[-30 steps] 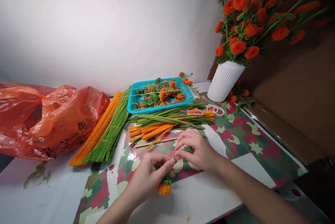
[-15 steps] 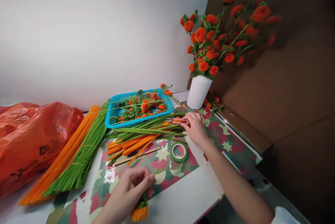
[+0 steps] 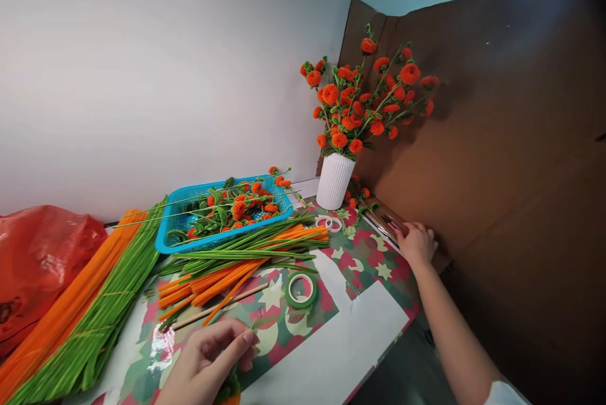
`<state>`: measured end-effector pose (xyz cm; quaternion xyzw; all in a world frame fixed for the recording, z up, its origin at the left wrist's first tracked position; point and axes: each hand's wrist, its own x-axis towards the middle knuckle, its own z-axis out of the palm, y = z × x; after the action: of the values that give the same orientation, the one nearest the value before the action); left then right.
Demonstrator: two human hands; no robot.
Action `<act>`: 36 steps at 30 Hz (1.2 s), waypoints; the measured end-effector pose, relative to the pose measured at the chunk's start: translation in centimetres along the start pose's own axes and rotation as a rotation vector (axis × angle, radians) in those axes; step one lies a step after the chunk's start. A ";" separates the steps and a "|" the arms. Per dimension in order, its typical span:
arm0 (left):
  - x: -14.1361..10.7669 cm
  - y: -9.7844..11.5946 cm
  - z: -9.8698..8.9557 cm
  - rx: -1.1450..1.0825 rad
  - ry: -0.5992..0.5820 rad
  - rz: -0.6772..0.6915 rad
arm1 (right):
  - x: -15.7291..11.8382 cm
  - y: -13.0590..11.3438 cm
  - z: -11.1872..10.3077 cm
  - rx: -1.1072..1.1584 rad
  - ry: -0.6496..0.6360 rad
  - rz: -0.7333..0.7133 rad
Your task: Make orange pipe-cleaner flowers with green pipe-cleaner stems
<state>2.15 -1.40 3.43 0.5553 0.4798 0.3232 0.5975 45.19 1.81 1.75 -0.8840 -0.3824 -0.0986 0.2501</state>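
My left hand is closed at the lower middle, pinching a thin green strip of tape and the stem of an orange fuzzy flower. That flower hangs below the fingers, mostly cut off by the bottom edge. Over at the right, my right hand is closed at the edge of the brown cardboard. Pink scissors show only in part at its fingertips. Between the hands lies a roll of green tape. Left of the roll are a thin wooden stick and loose orange and green pipe cleaners.
A blue basket holds orange flowers and green stems. Behind the table stands a white ribbed vase of orange flowers. Two white rings lie near it. Pipe cleaner bundles and a red plastic bag are at left; brown cardboard rises at right.
My right hand has moved right with the scissors, from beside the pipe cleaners to the cardboard's edge, uncovering the white rings. My left hand keeps hold of the flower. The view has shifted up and right.
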 end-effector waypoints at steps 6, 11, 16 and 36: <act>0.1 0.2 -0.1 -0.071 0.058 0.023 | -5.9 -8.8 -2.4 0.474 -0.314 -0.455; 0.2 -0.2 -0.3 -0.071 0.066 0.103 | -14.2 -17.9 -3.9 0.800 -1.105 -0.937; 0.1 -0.3 -0.8 -0.050 0.089 0.134 | -16.1 -20.6 -1.6 0.961 -1.406 -0.993; -0.5 0.5 -1.5 0.520 -0.175 0.292 | -17.9 -18.5 0.8 1.101 -1.748 -0.786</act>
<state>0.70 -1.22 4.15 0.7782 0.4083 0.2231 0.4219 19.43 1.76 1.29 -0.2339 -0.6731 0.6712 0.2043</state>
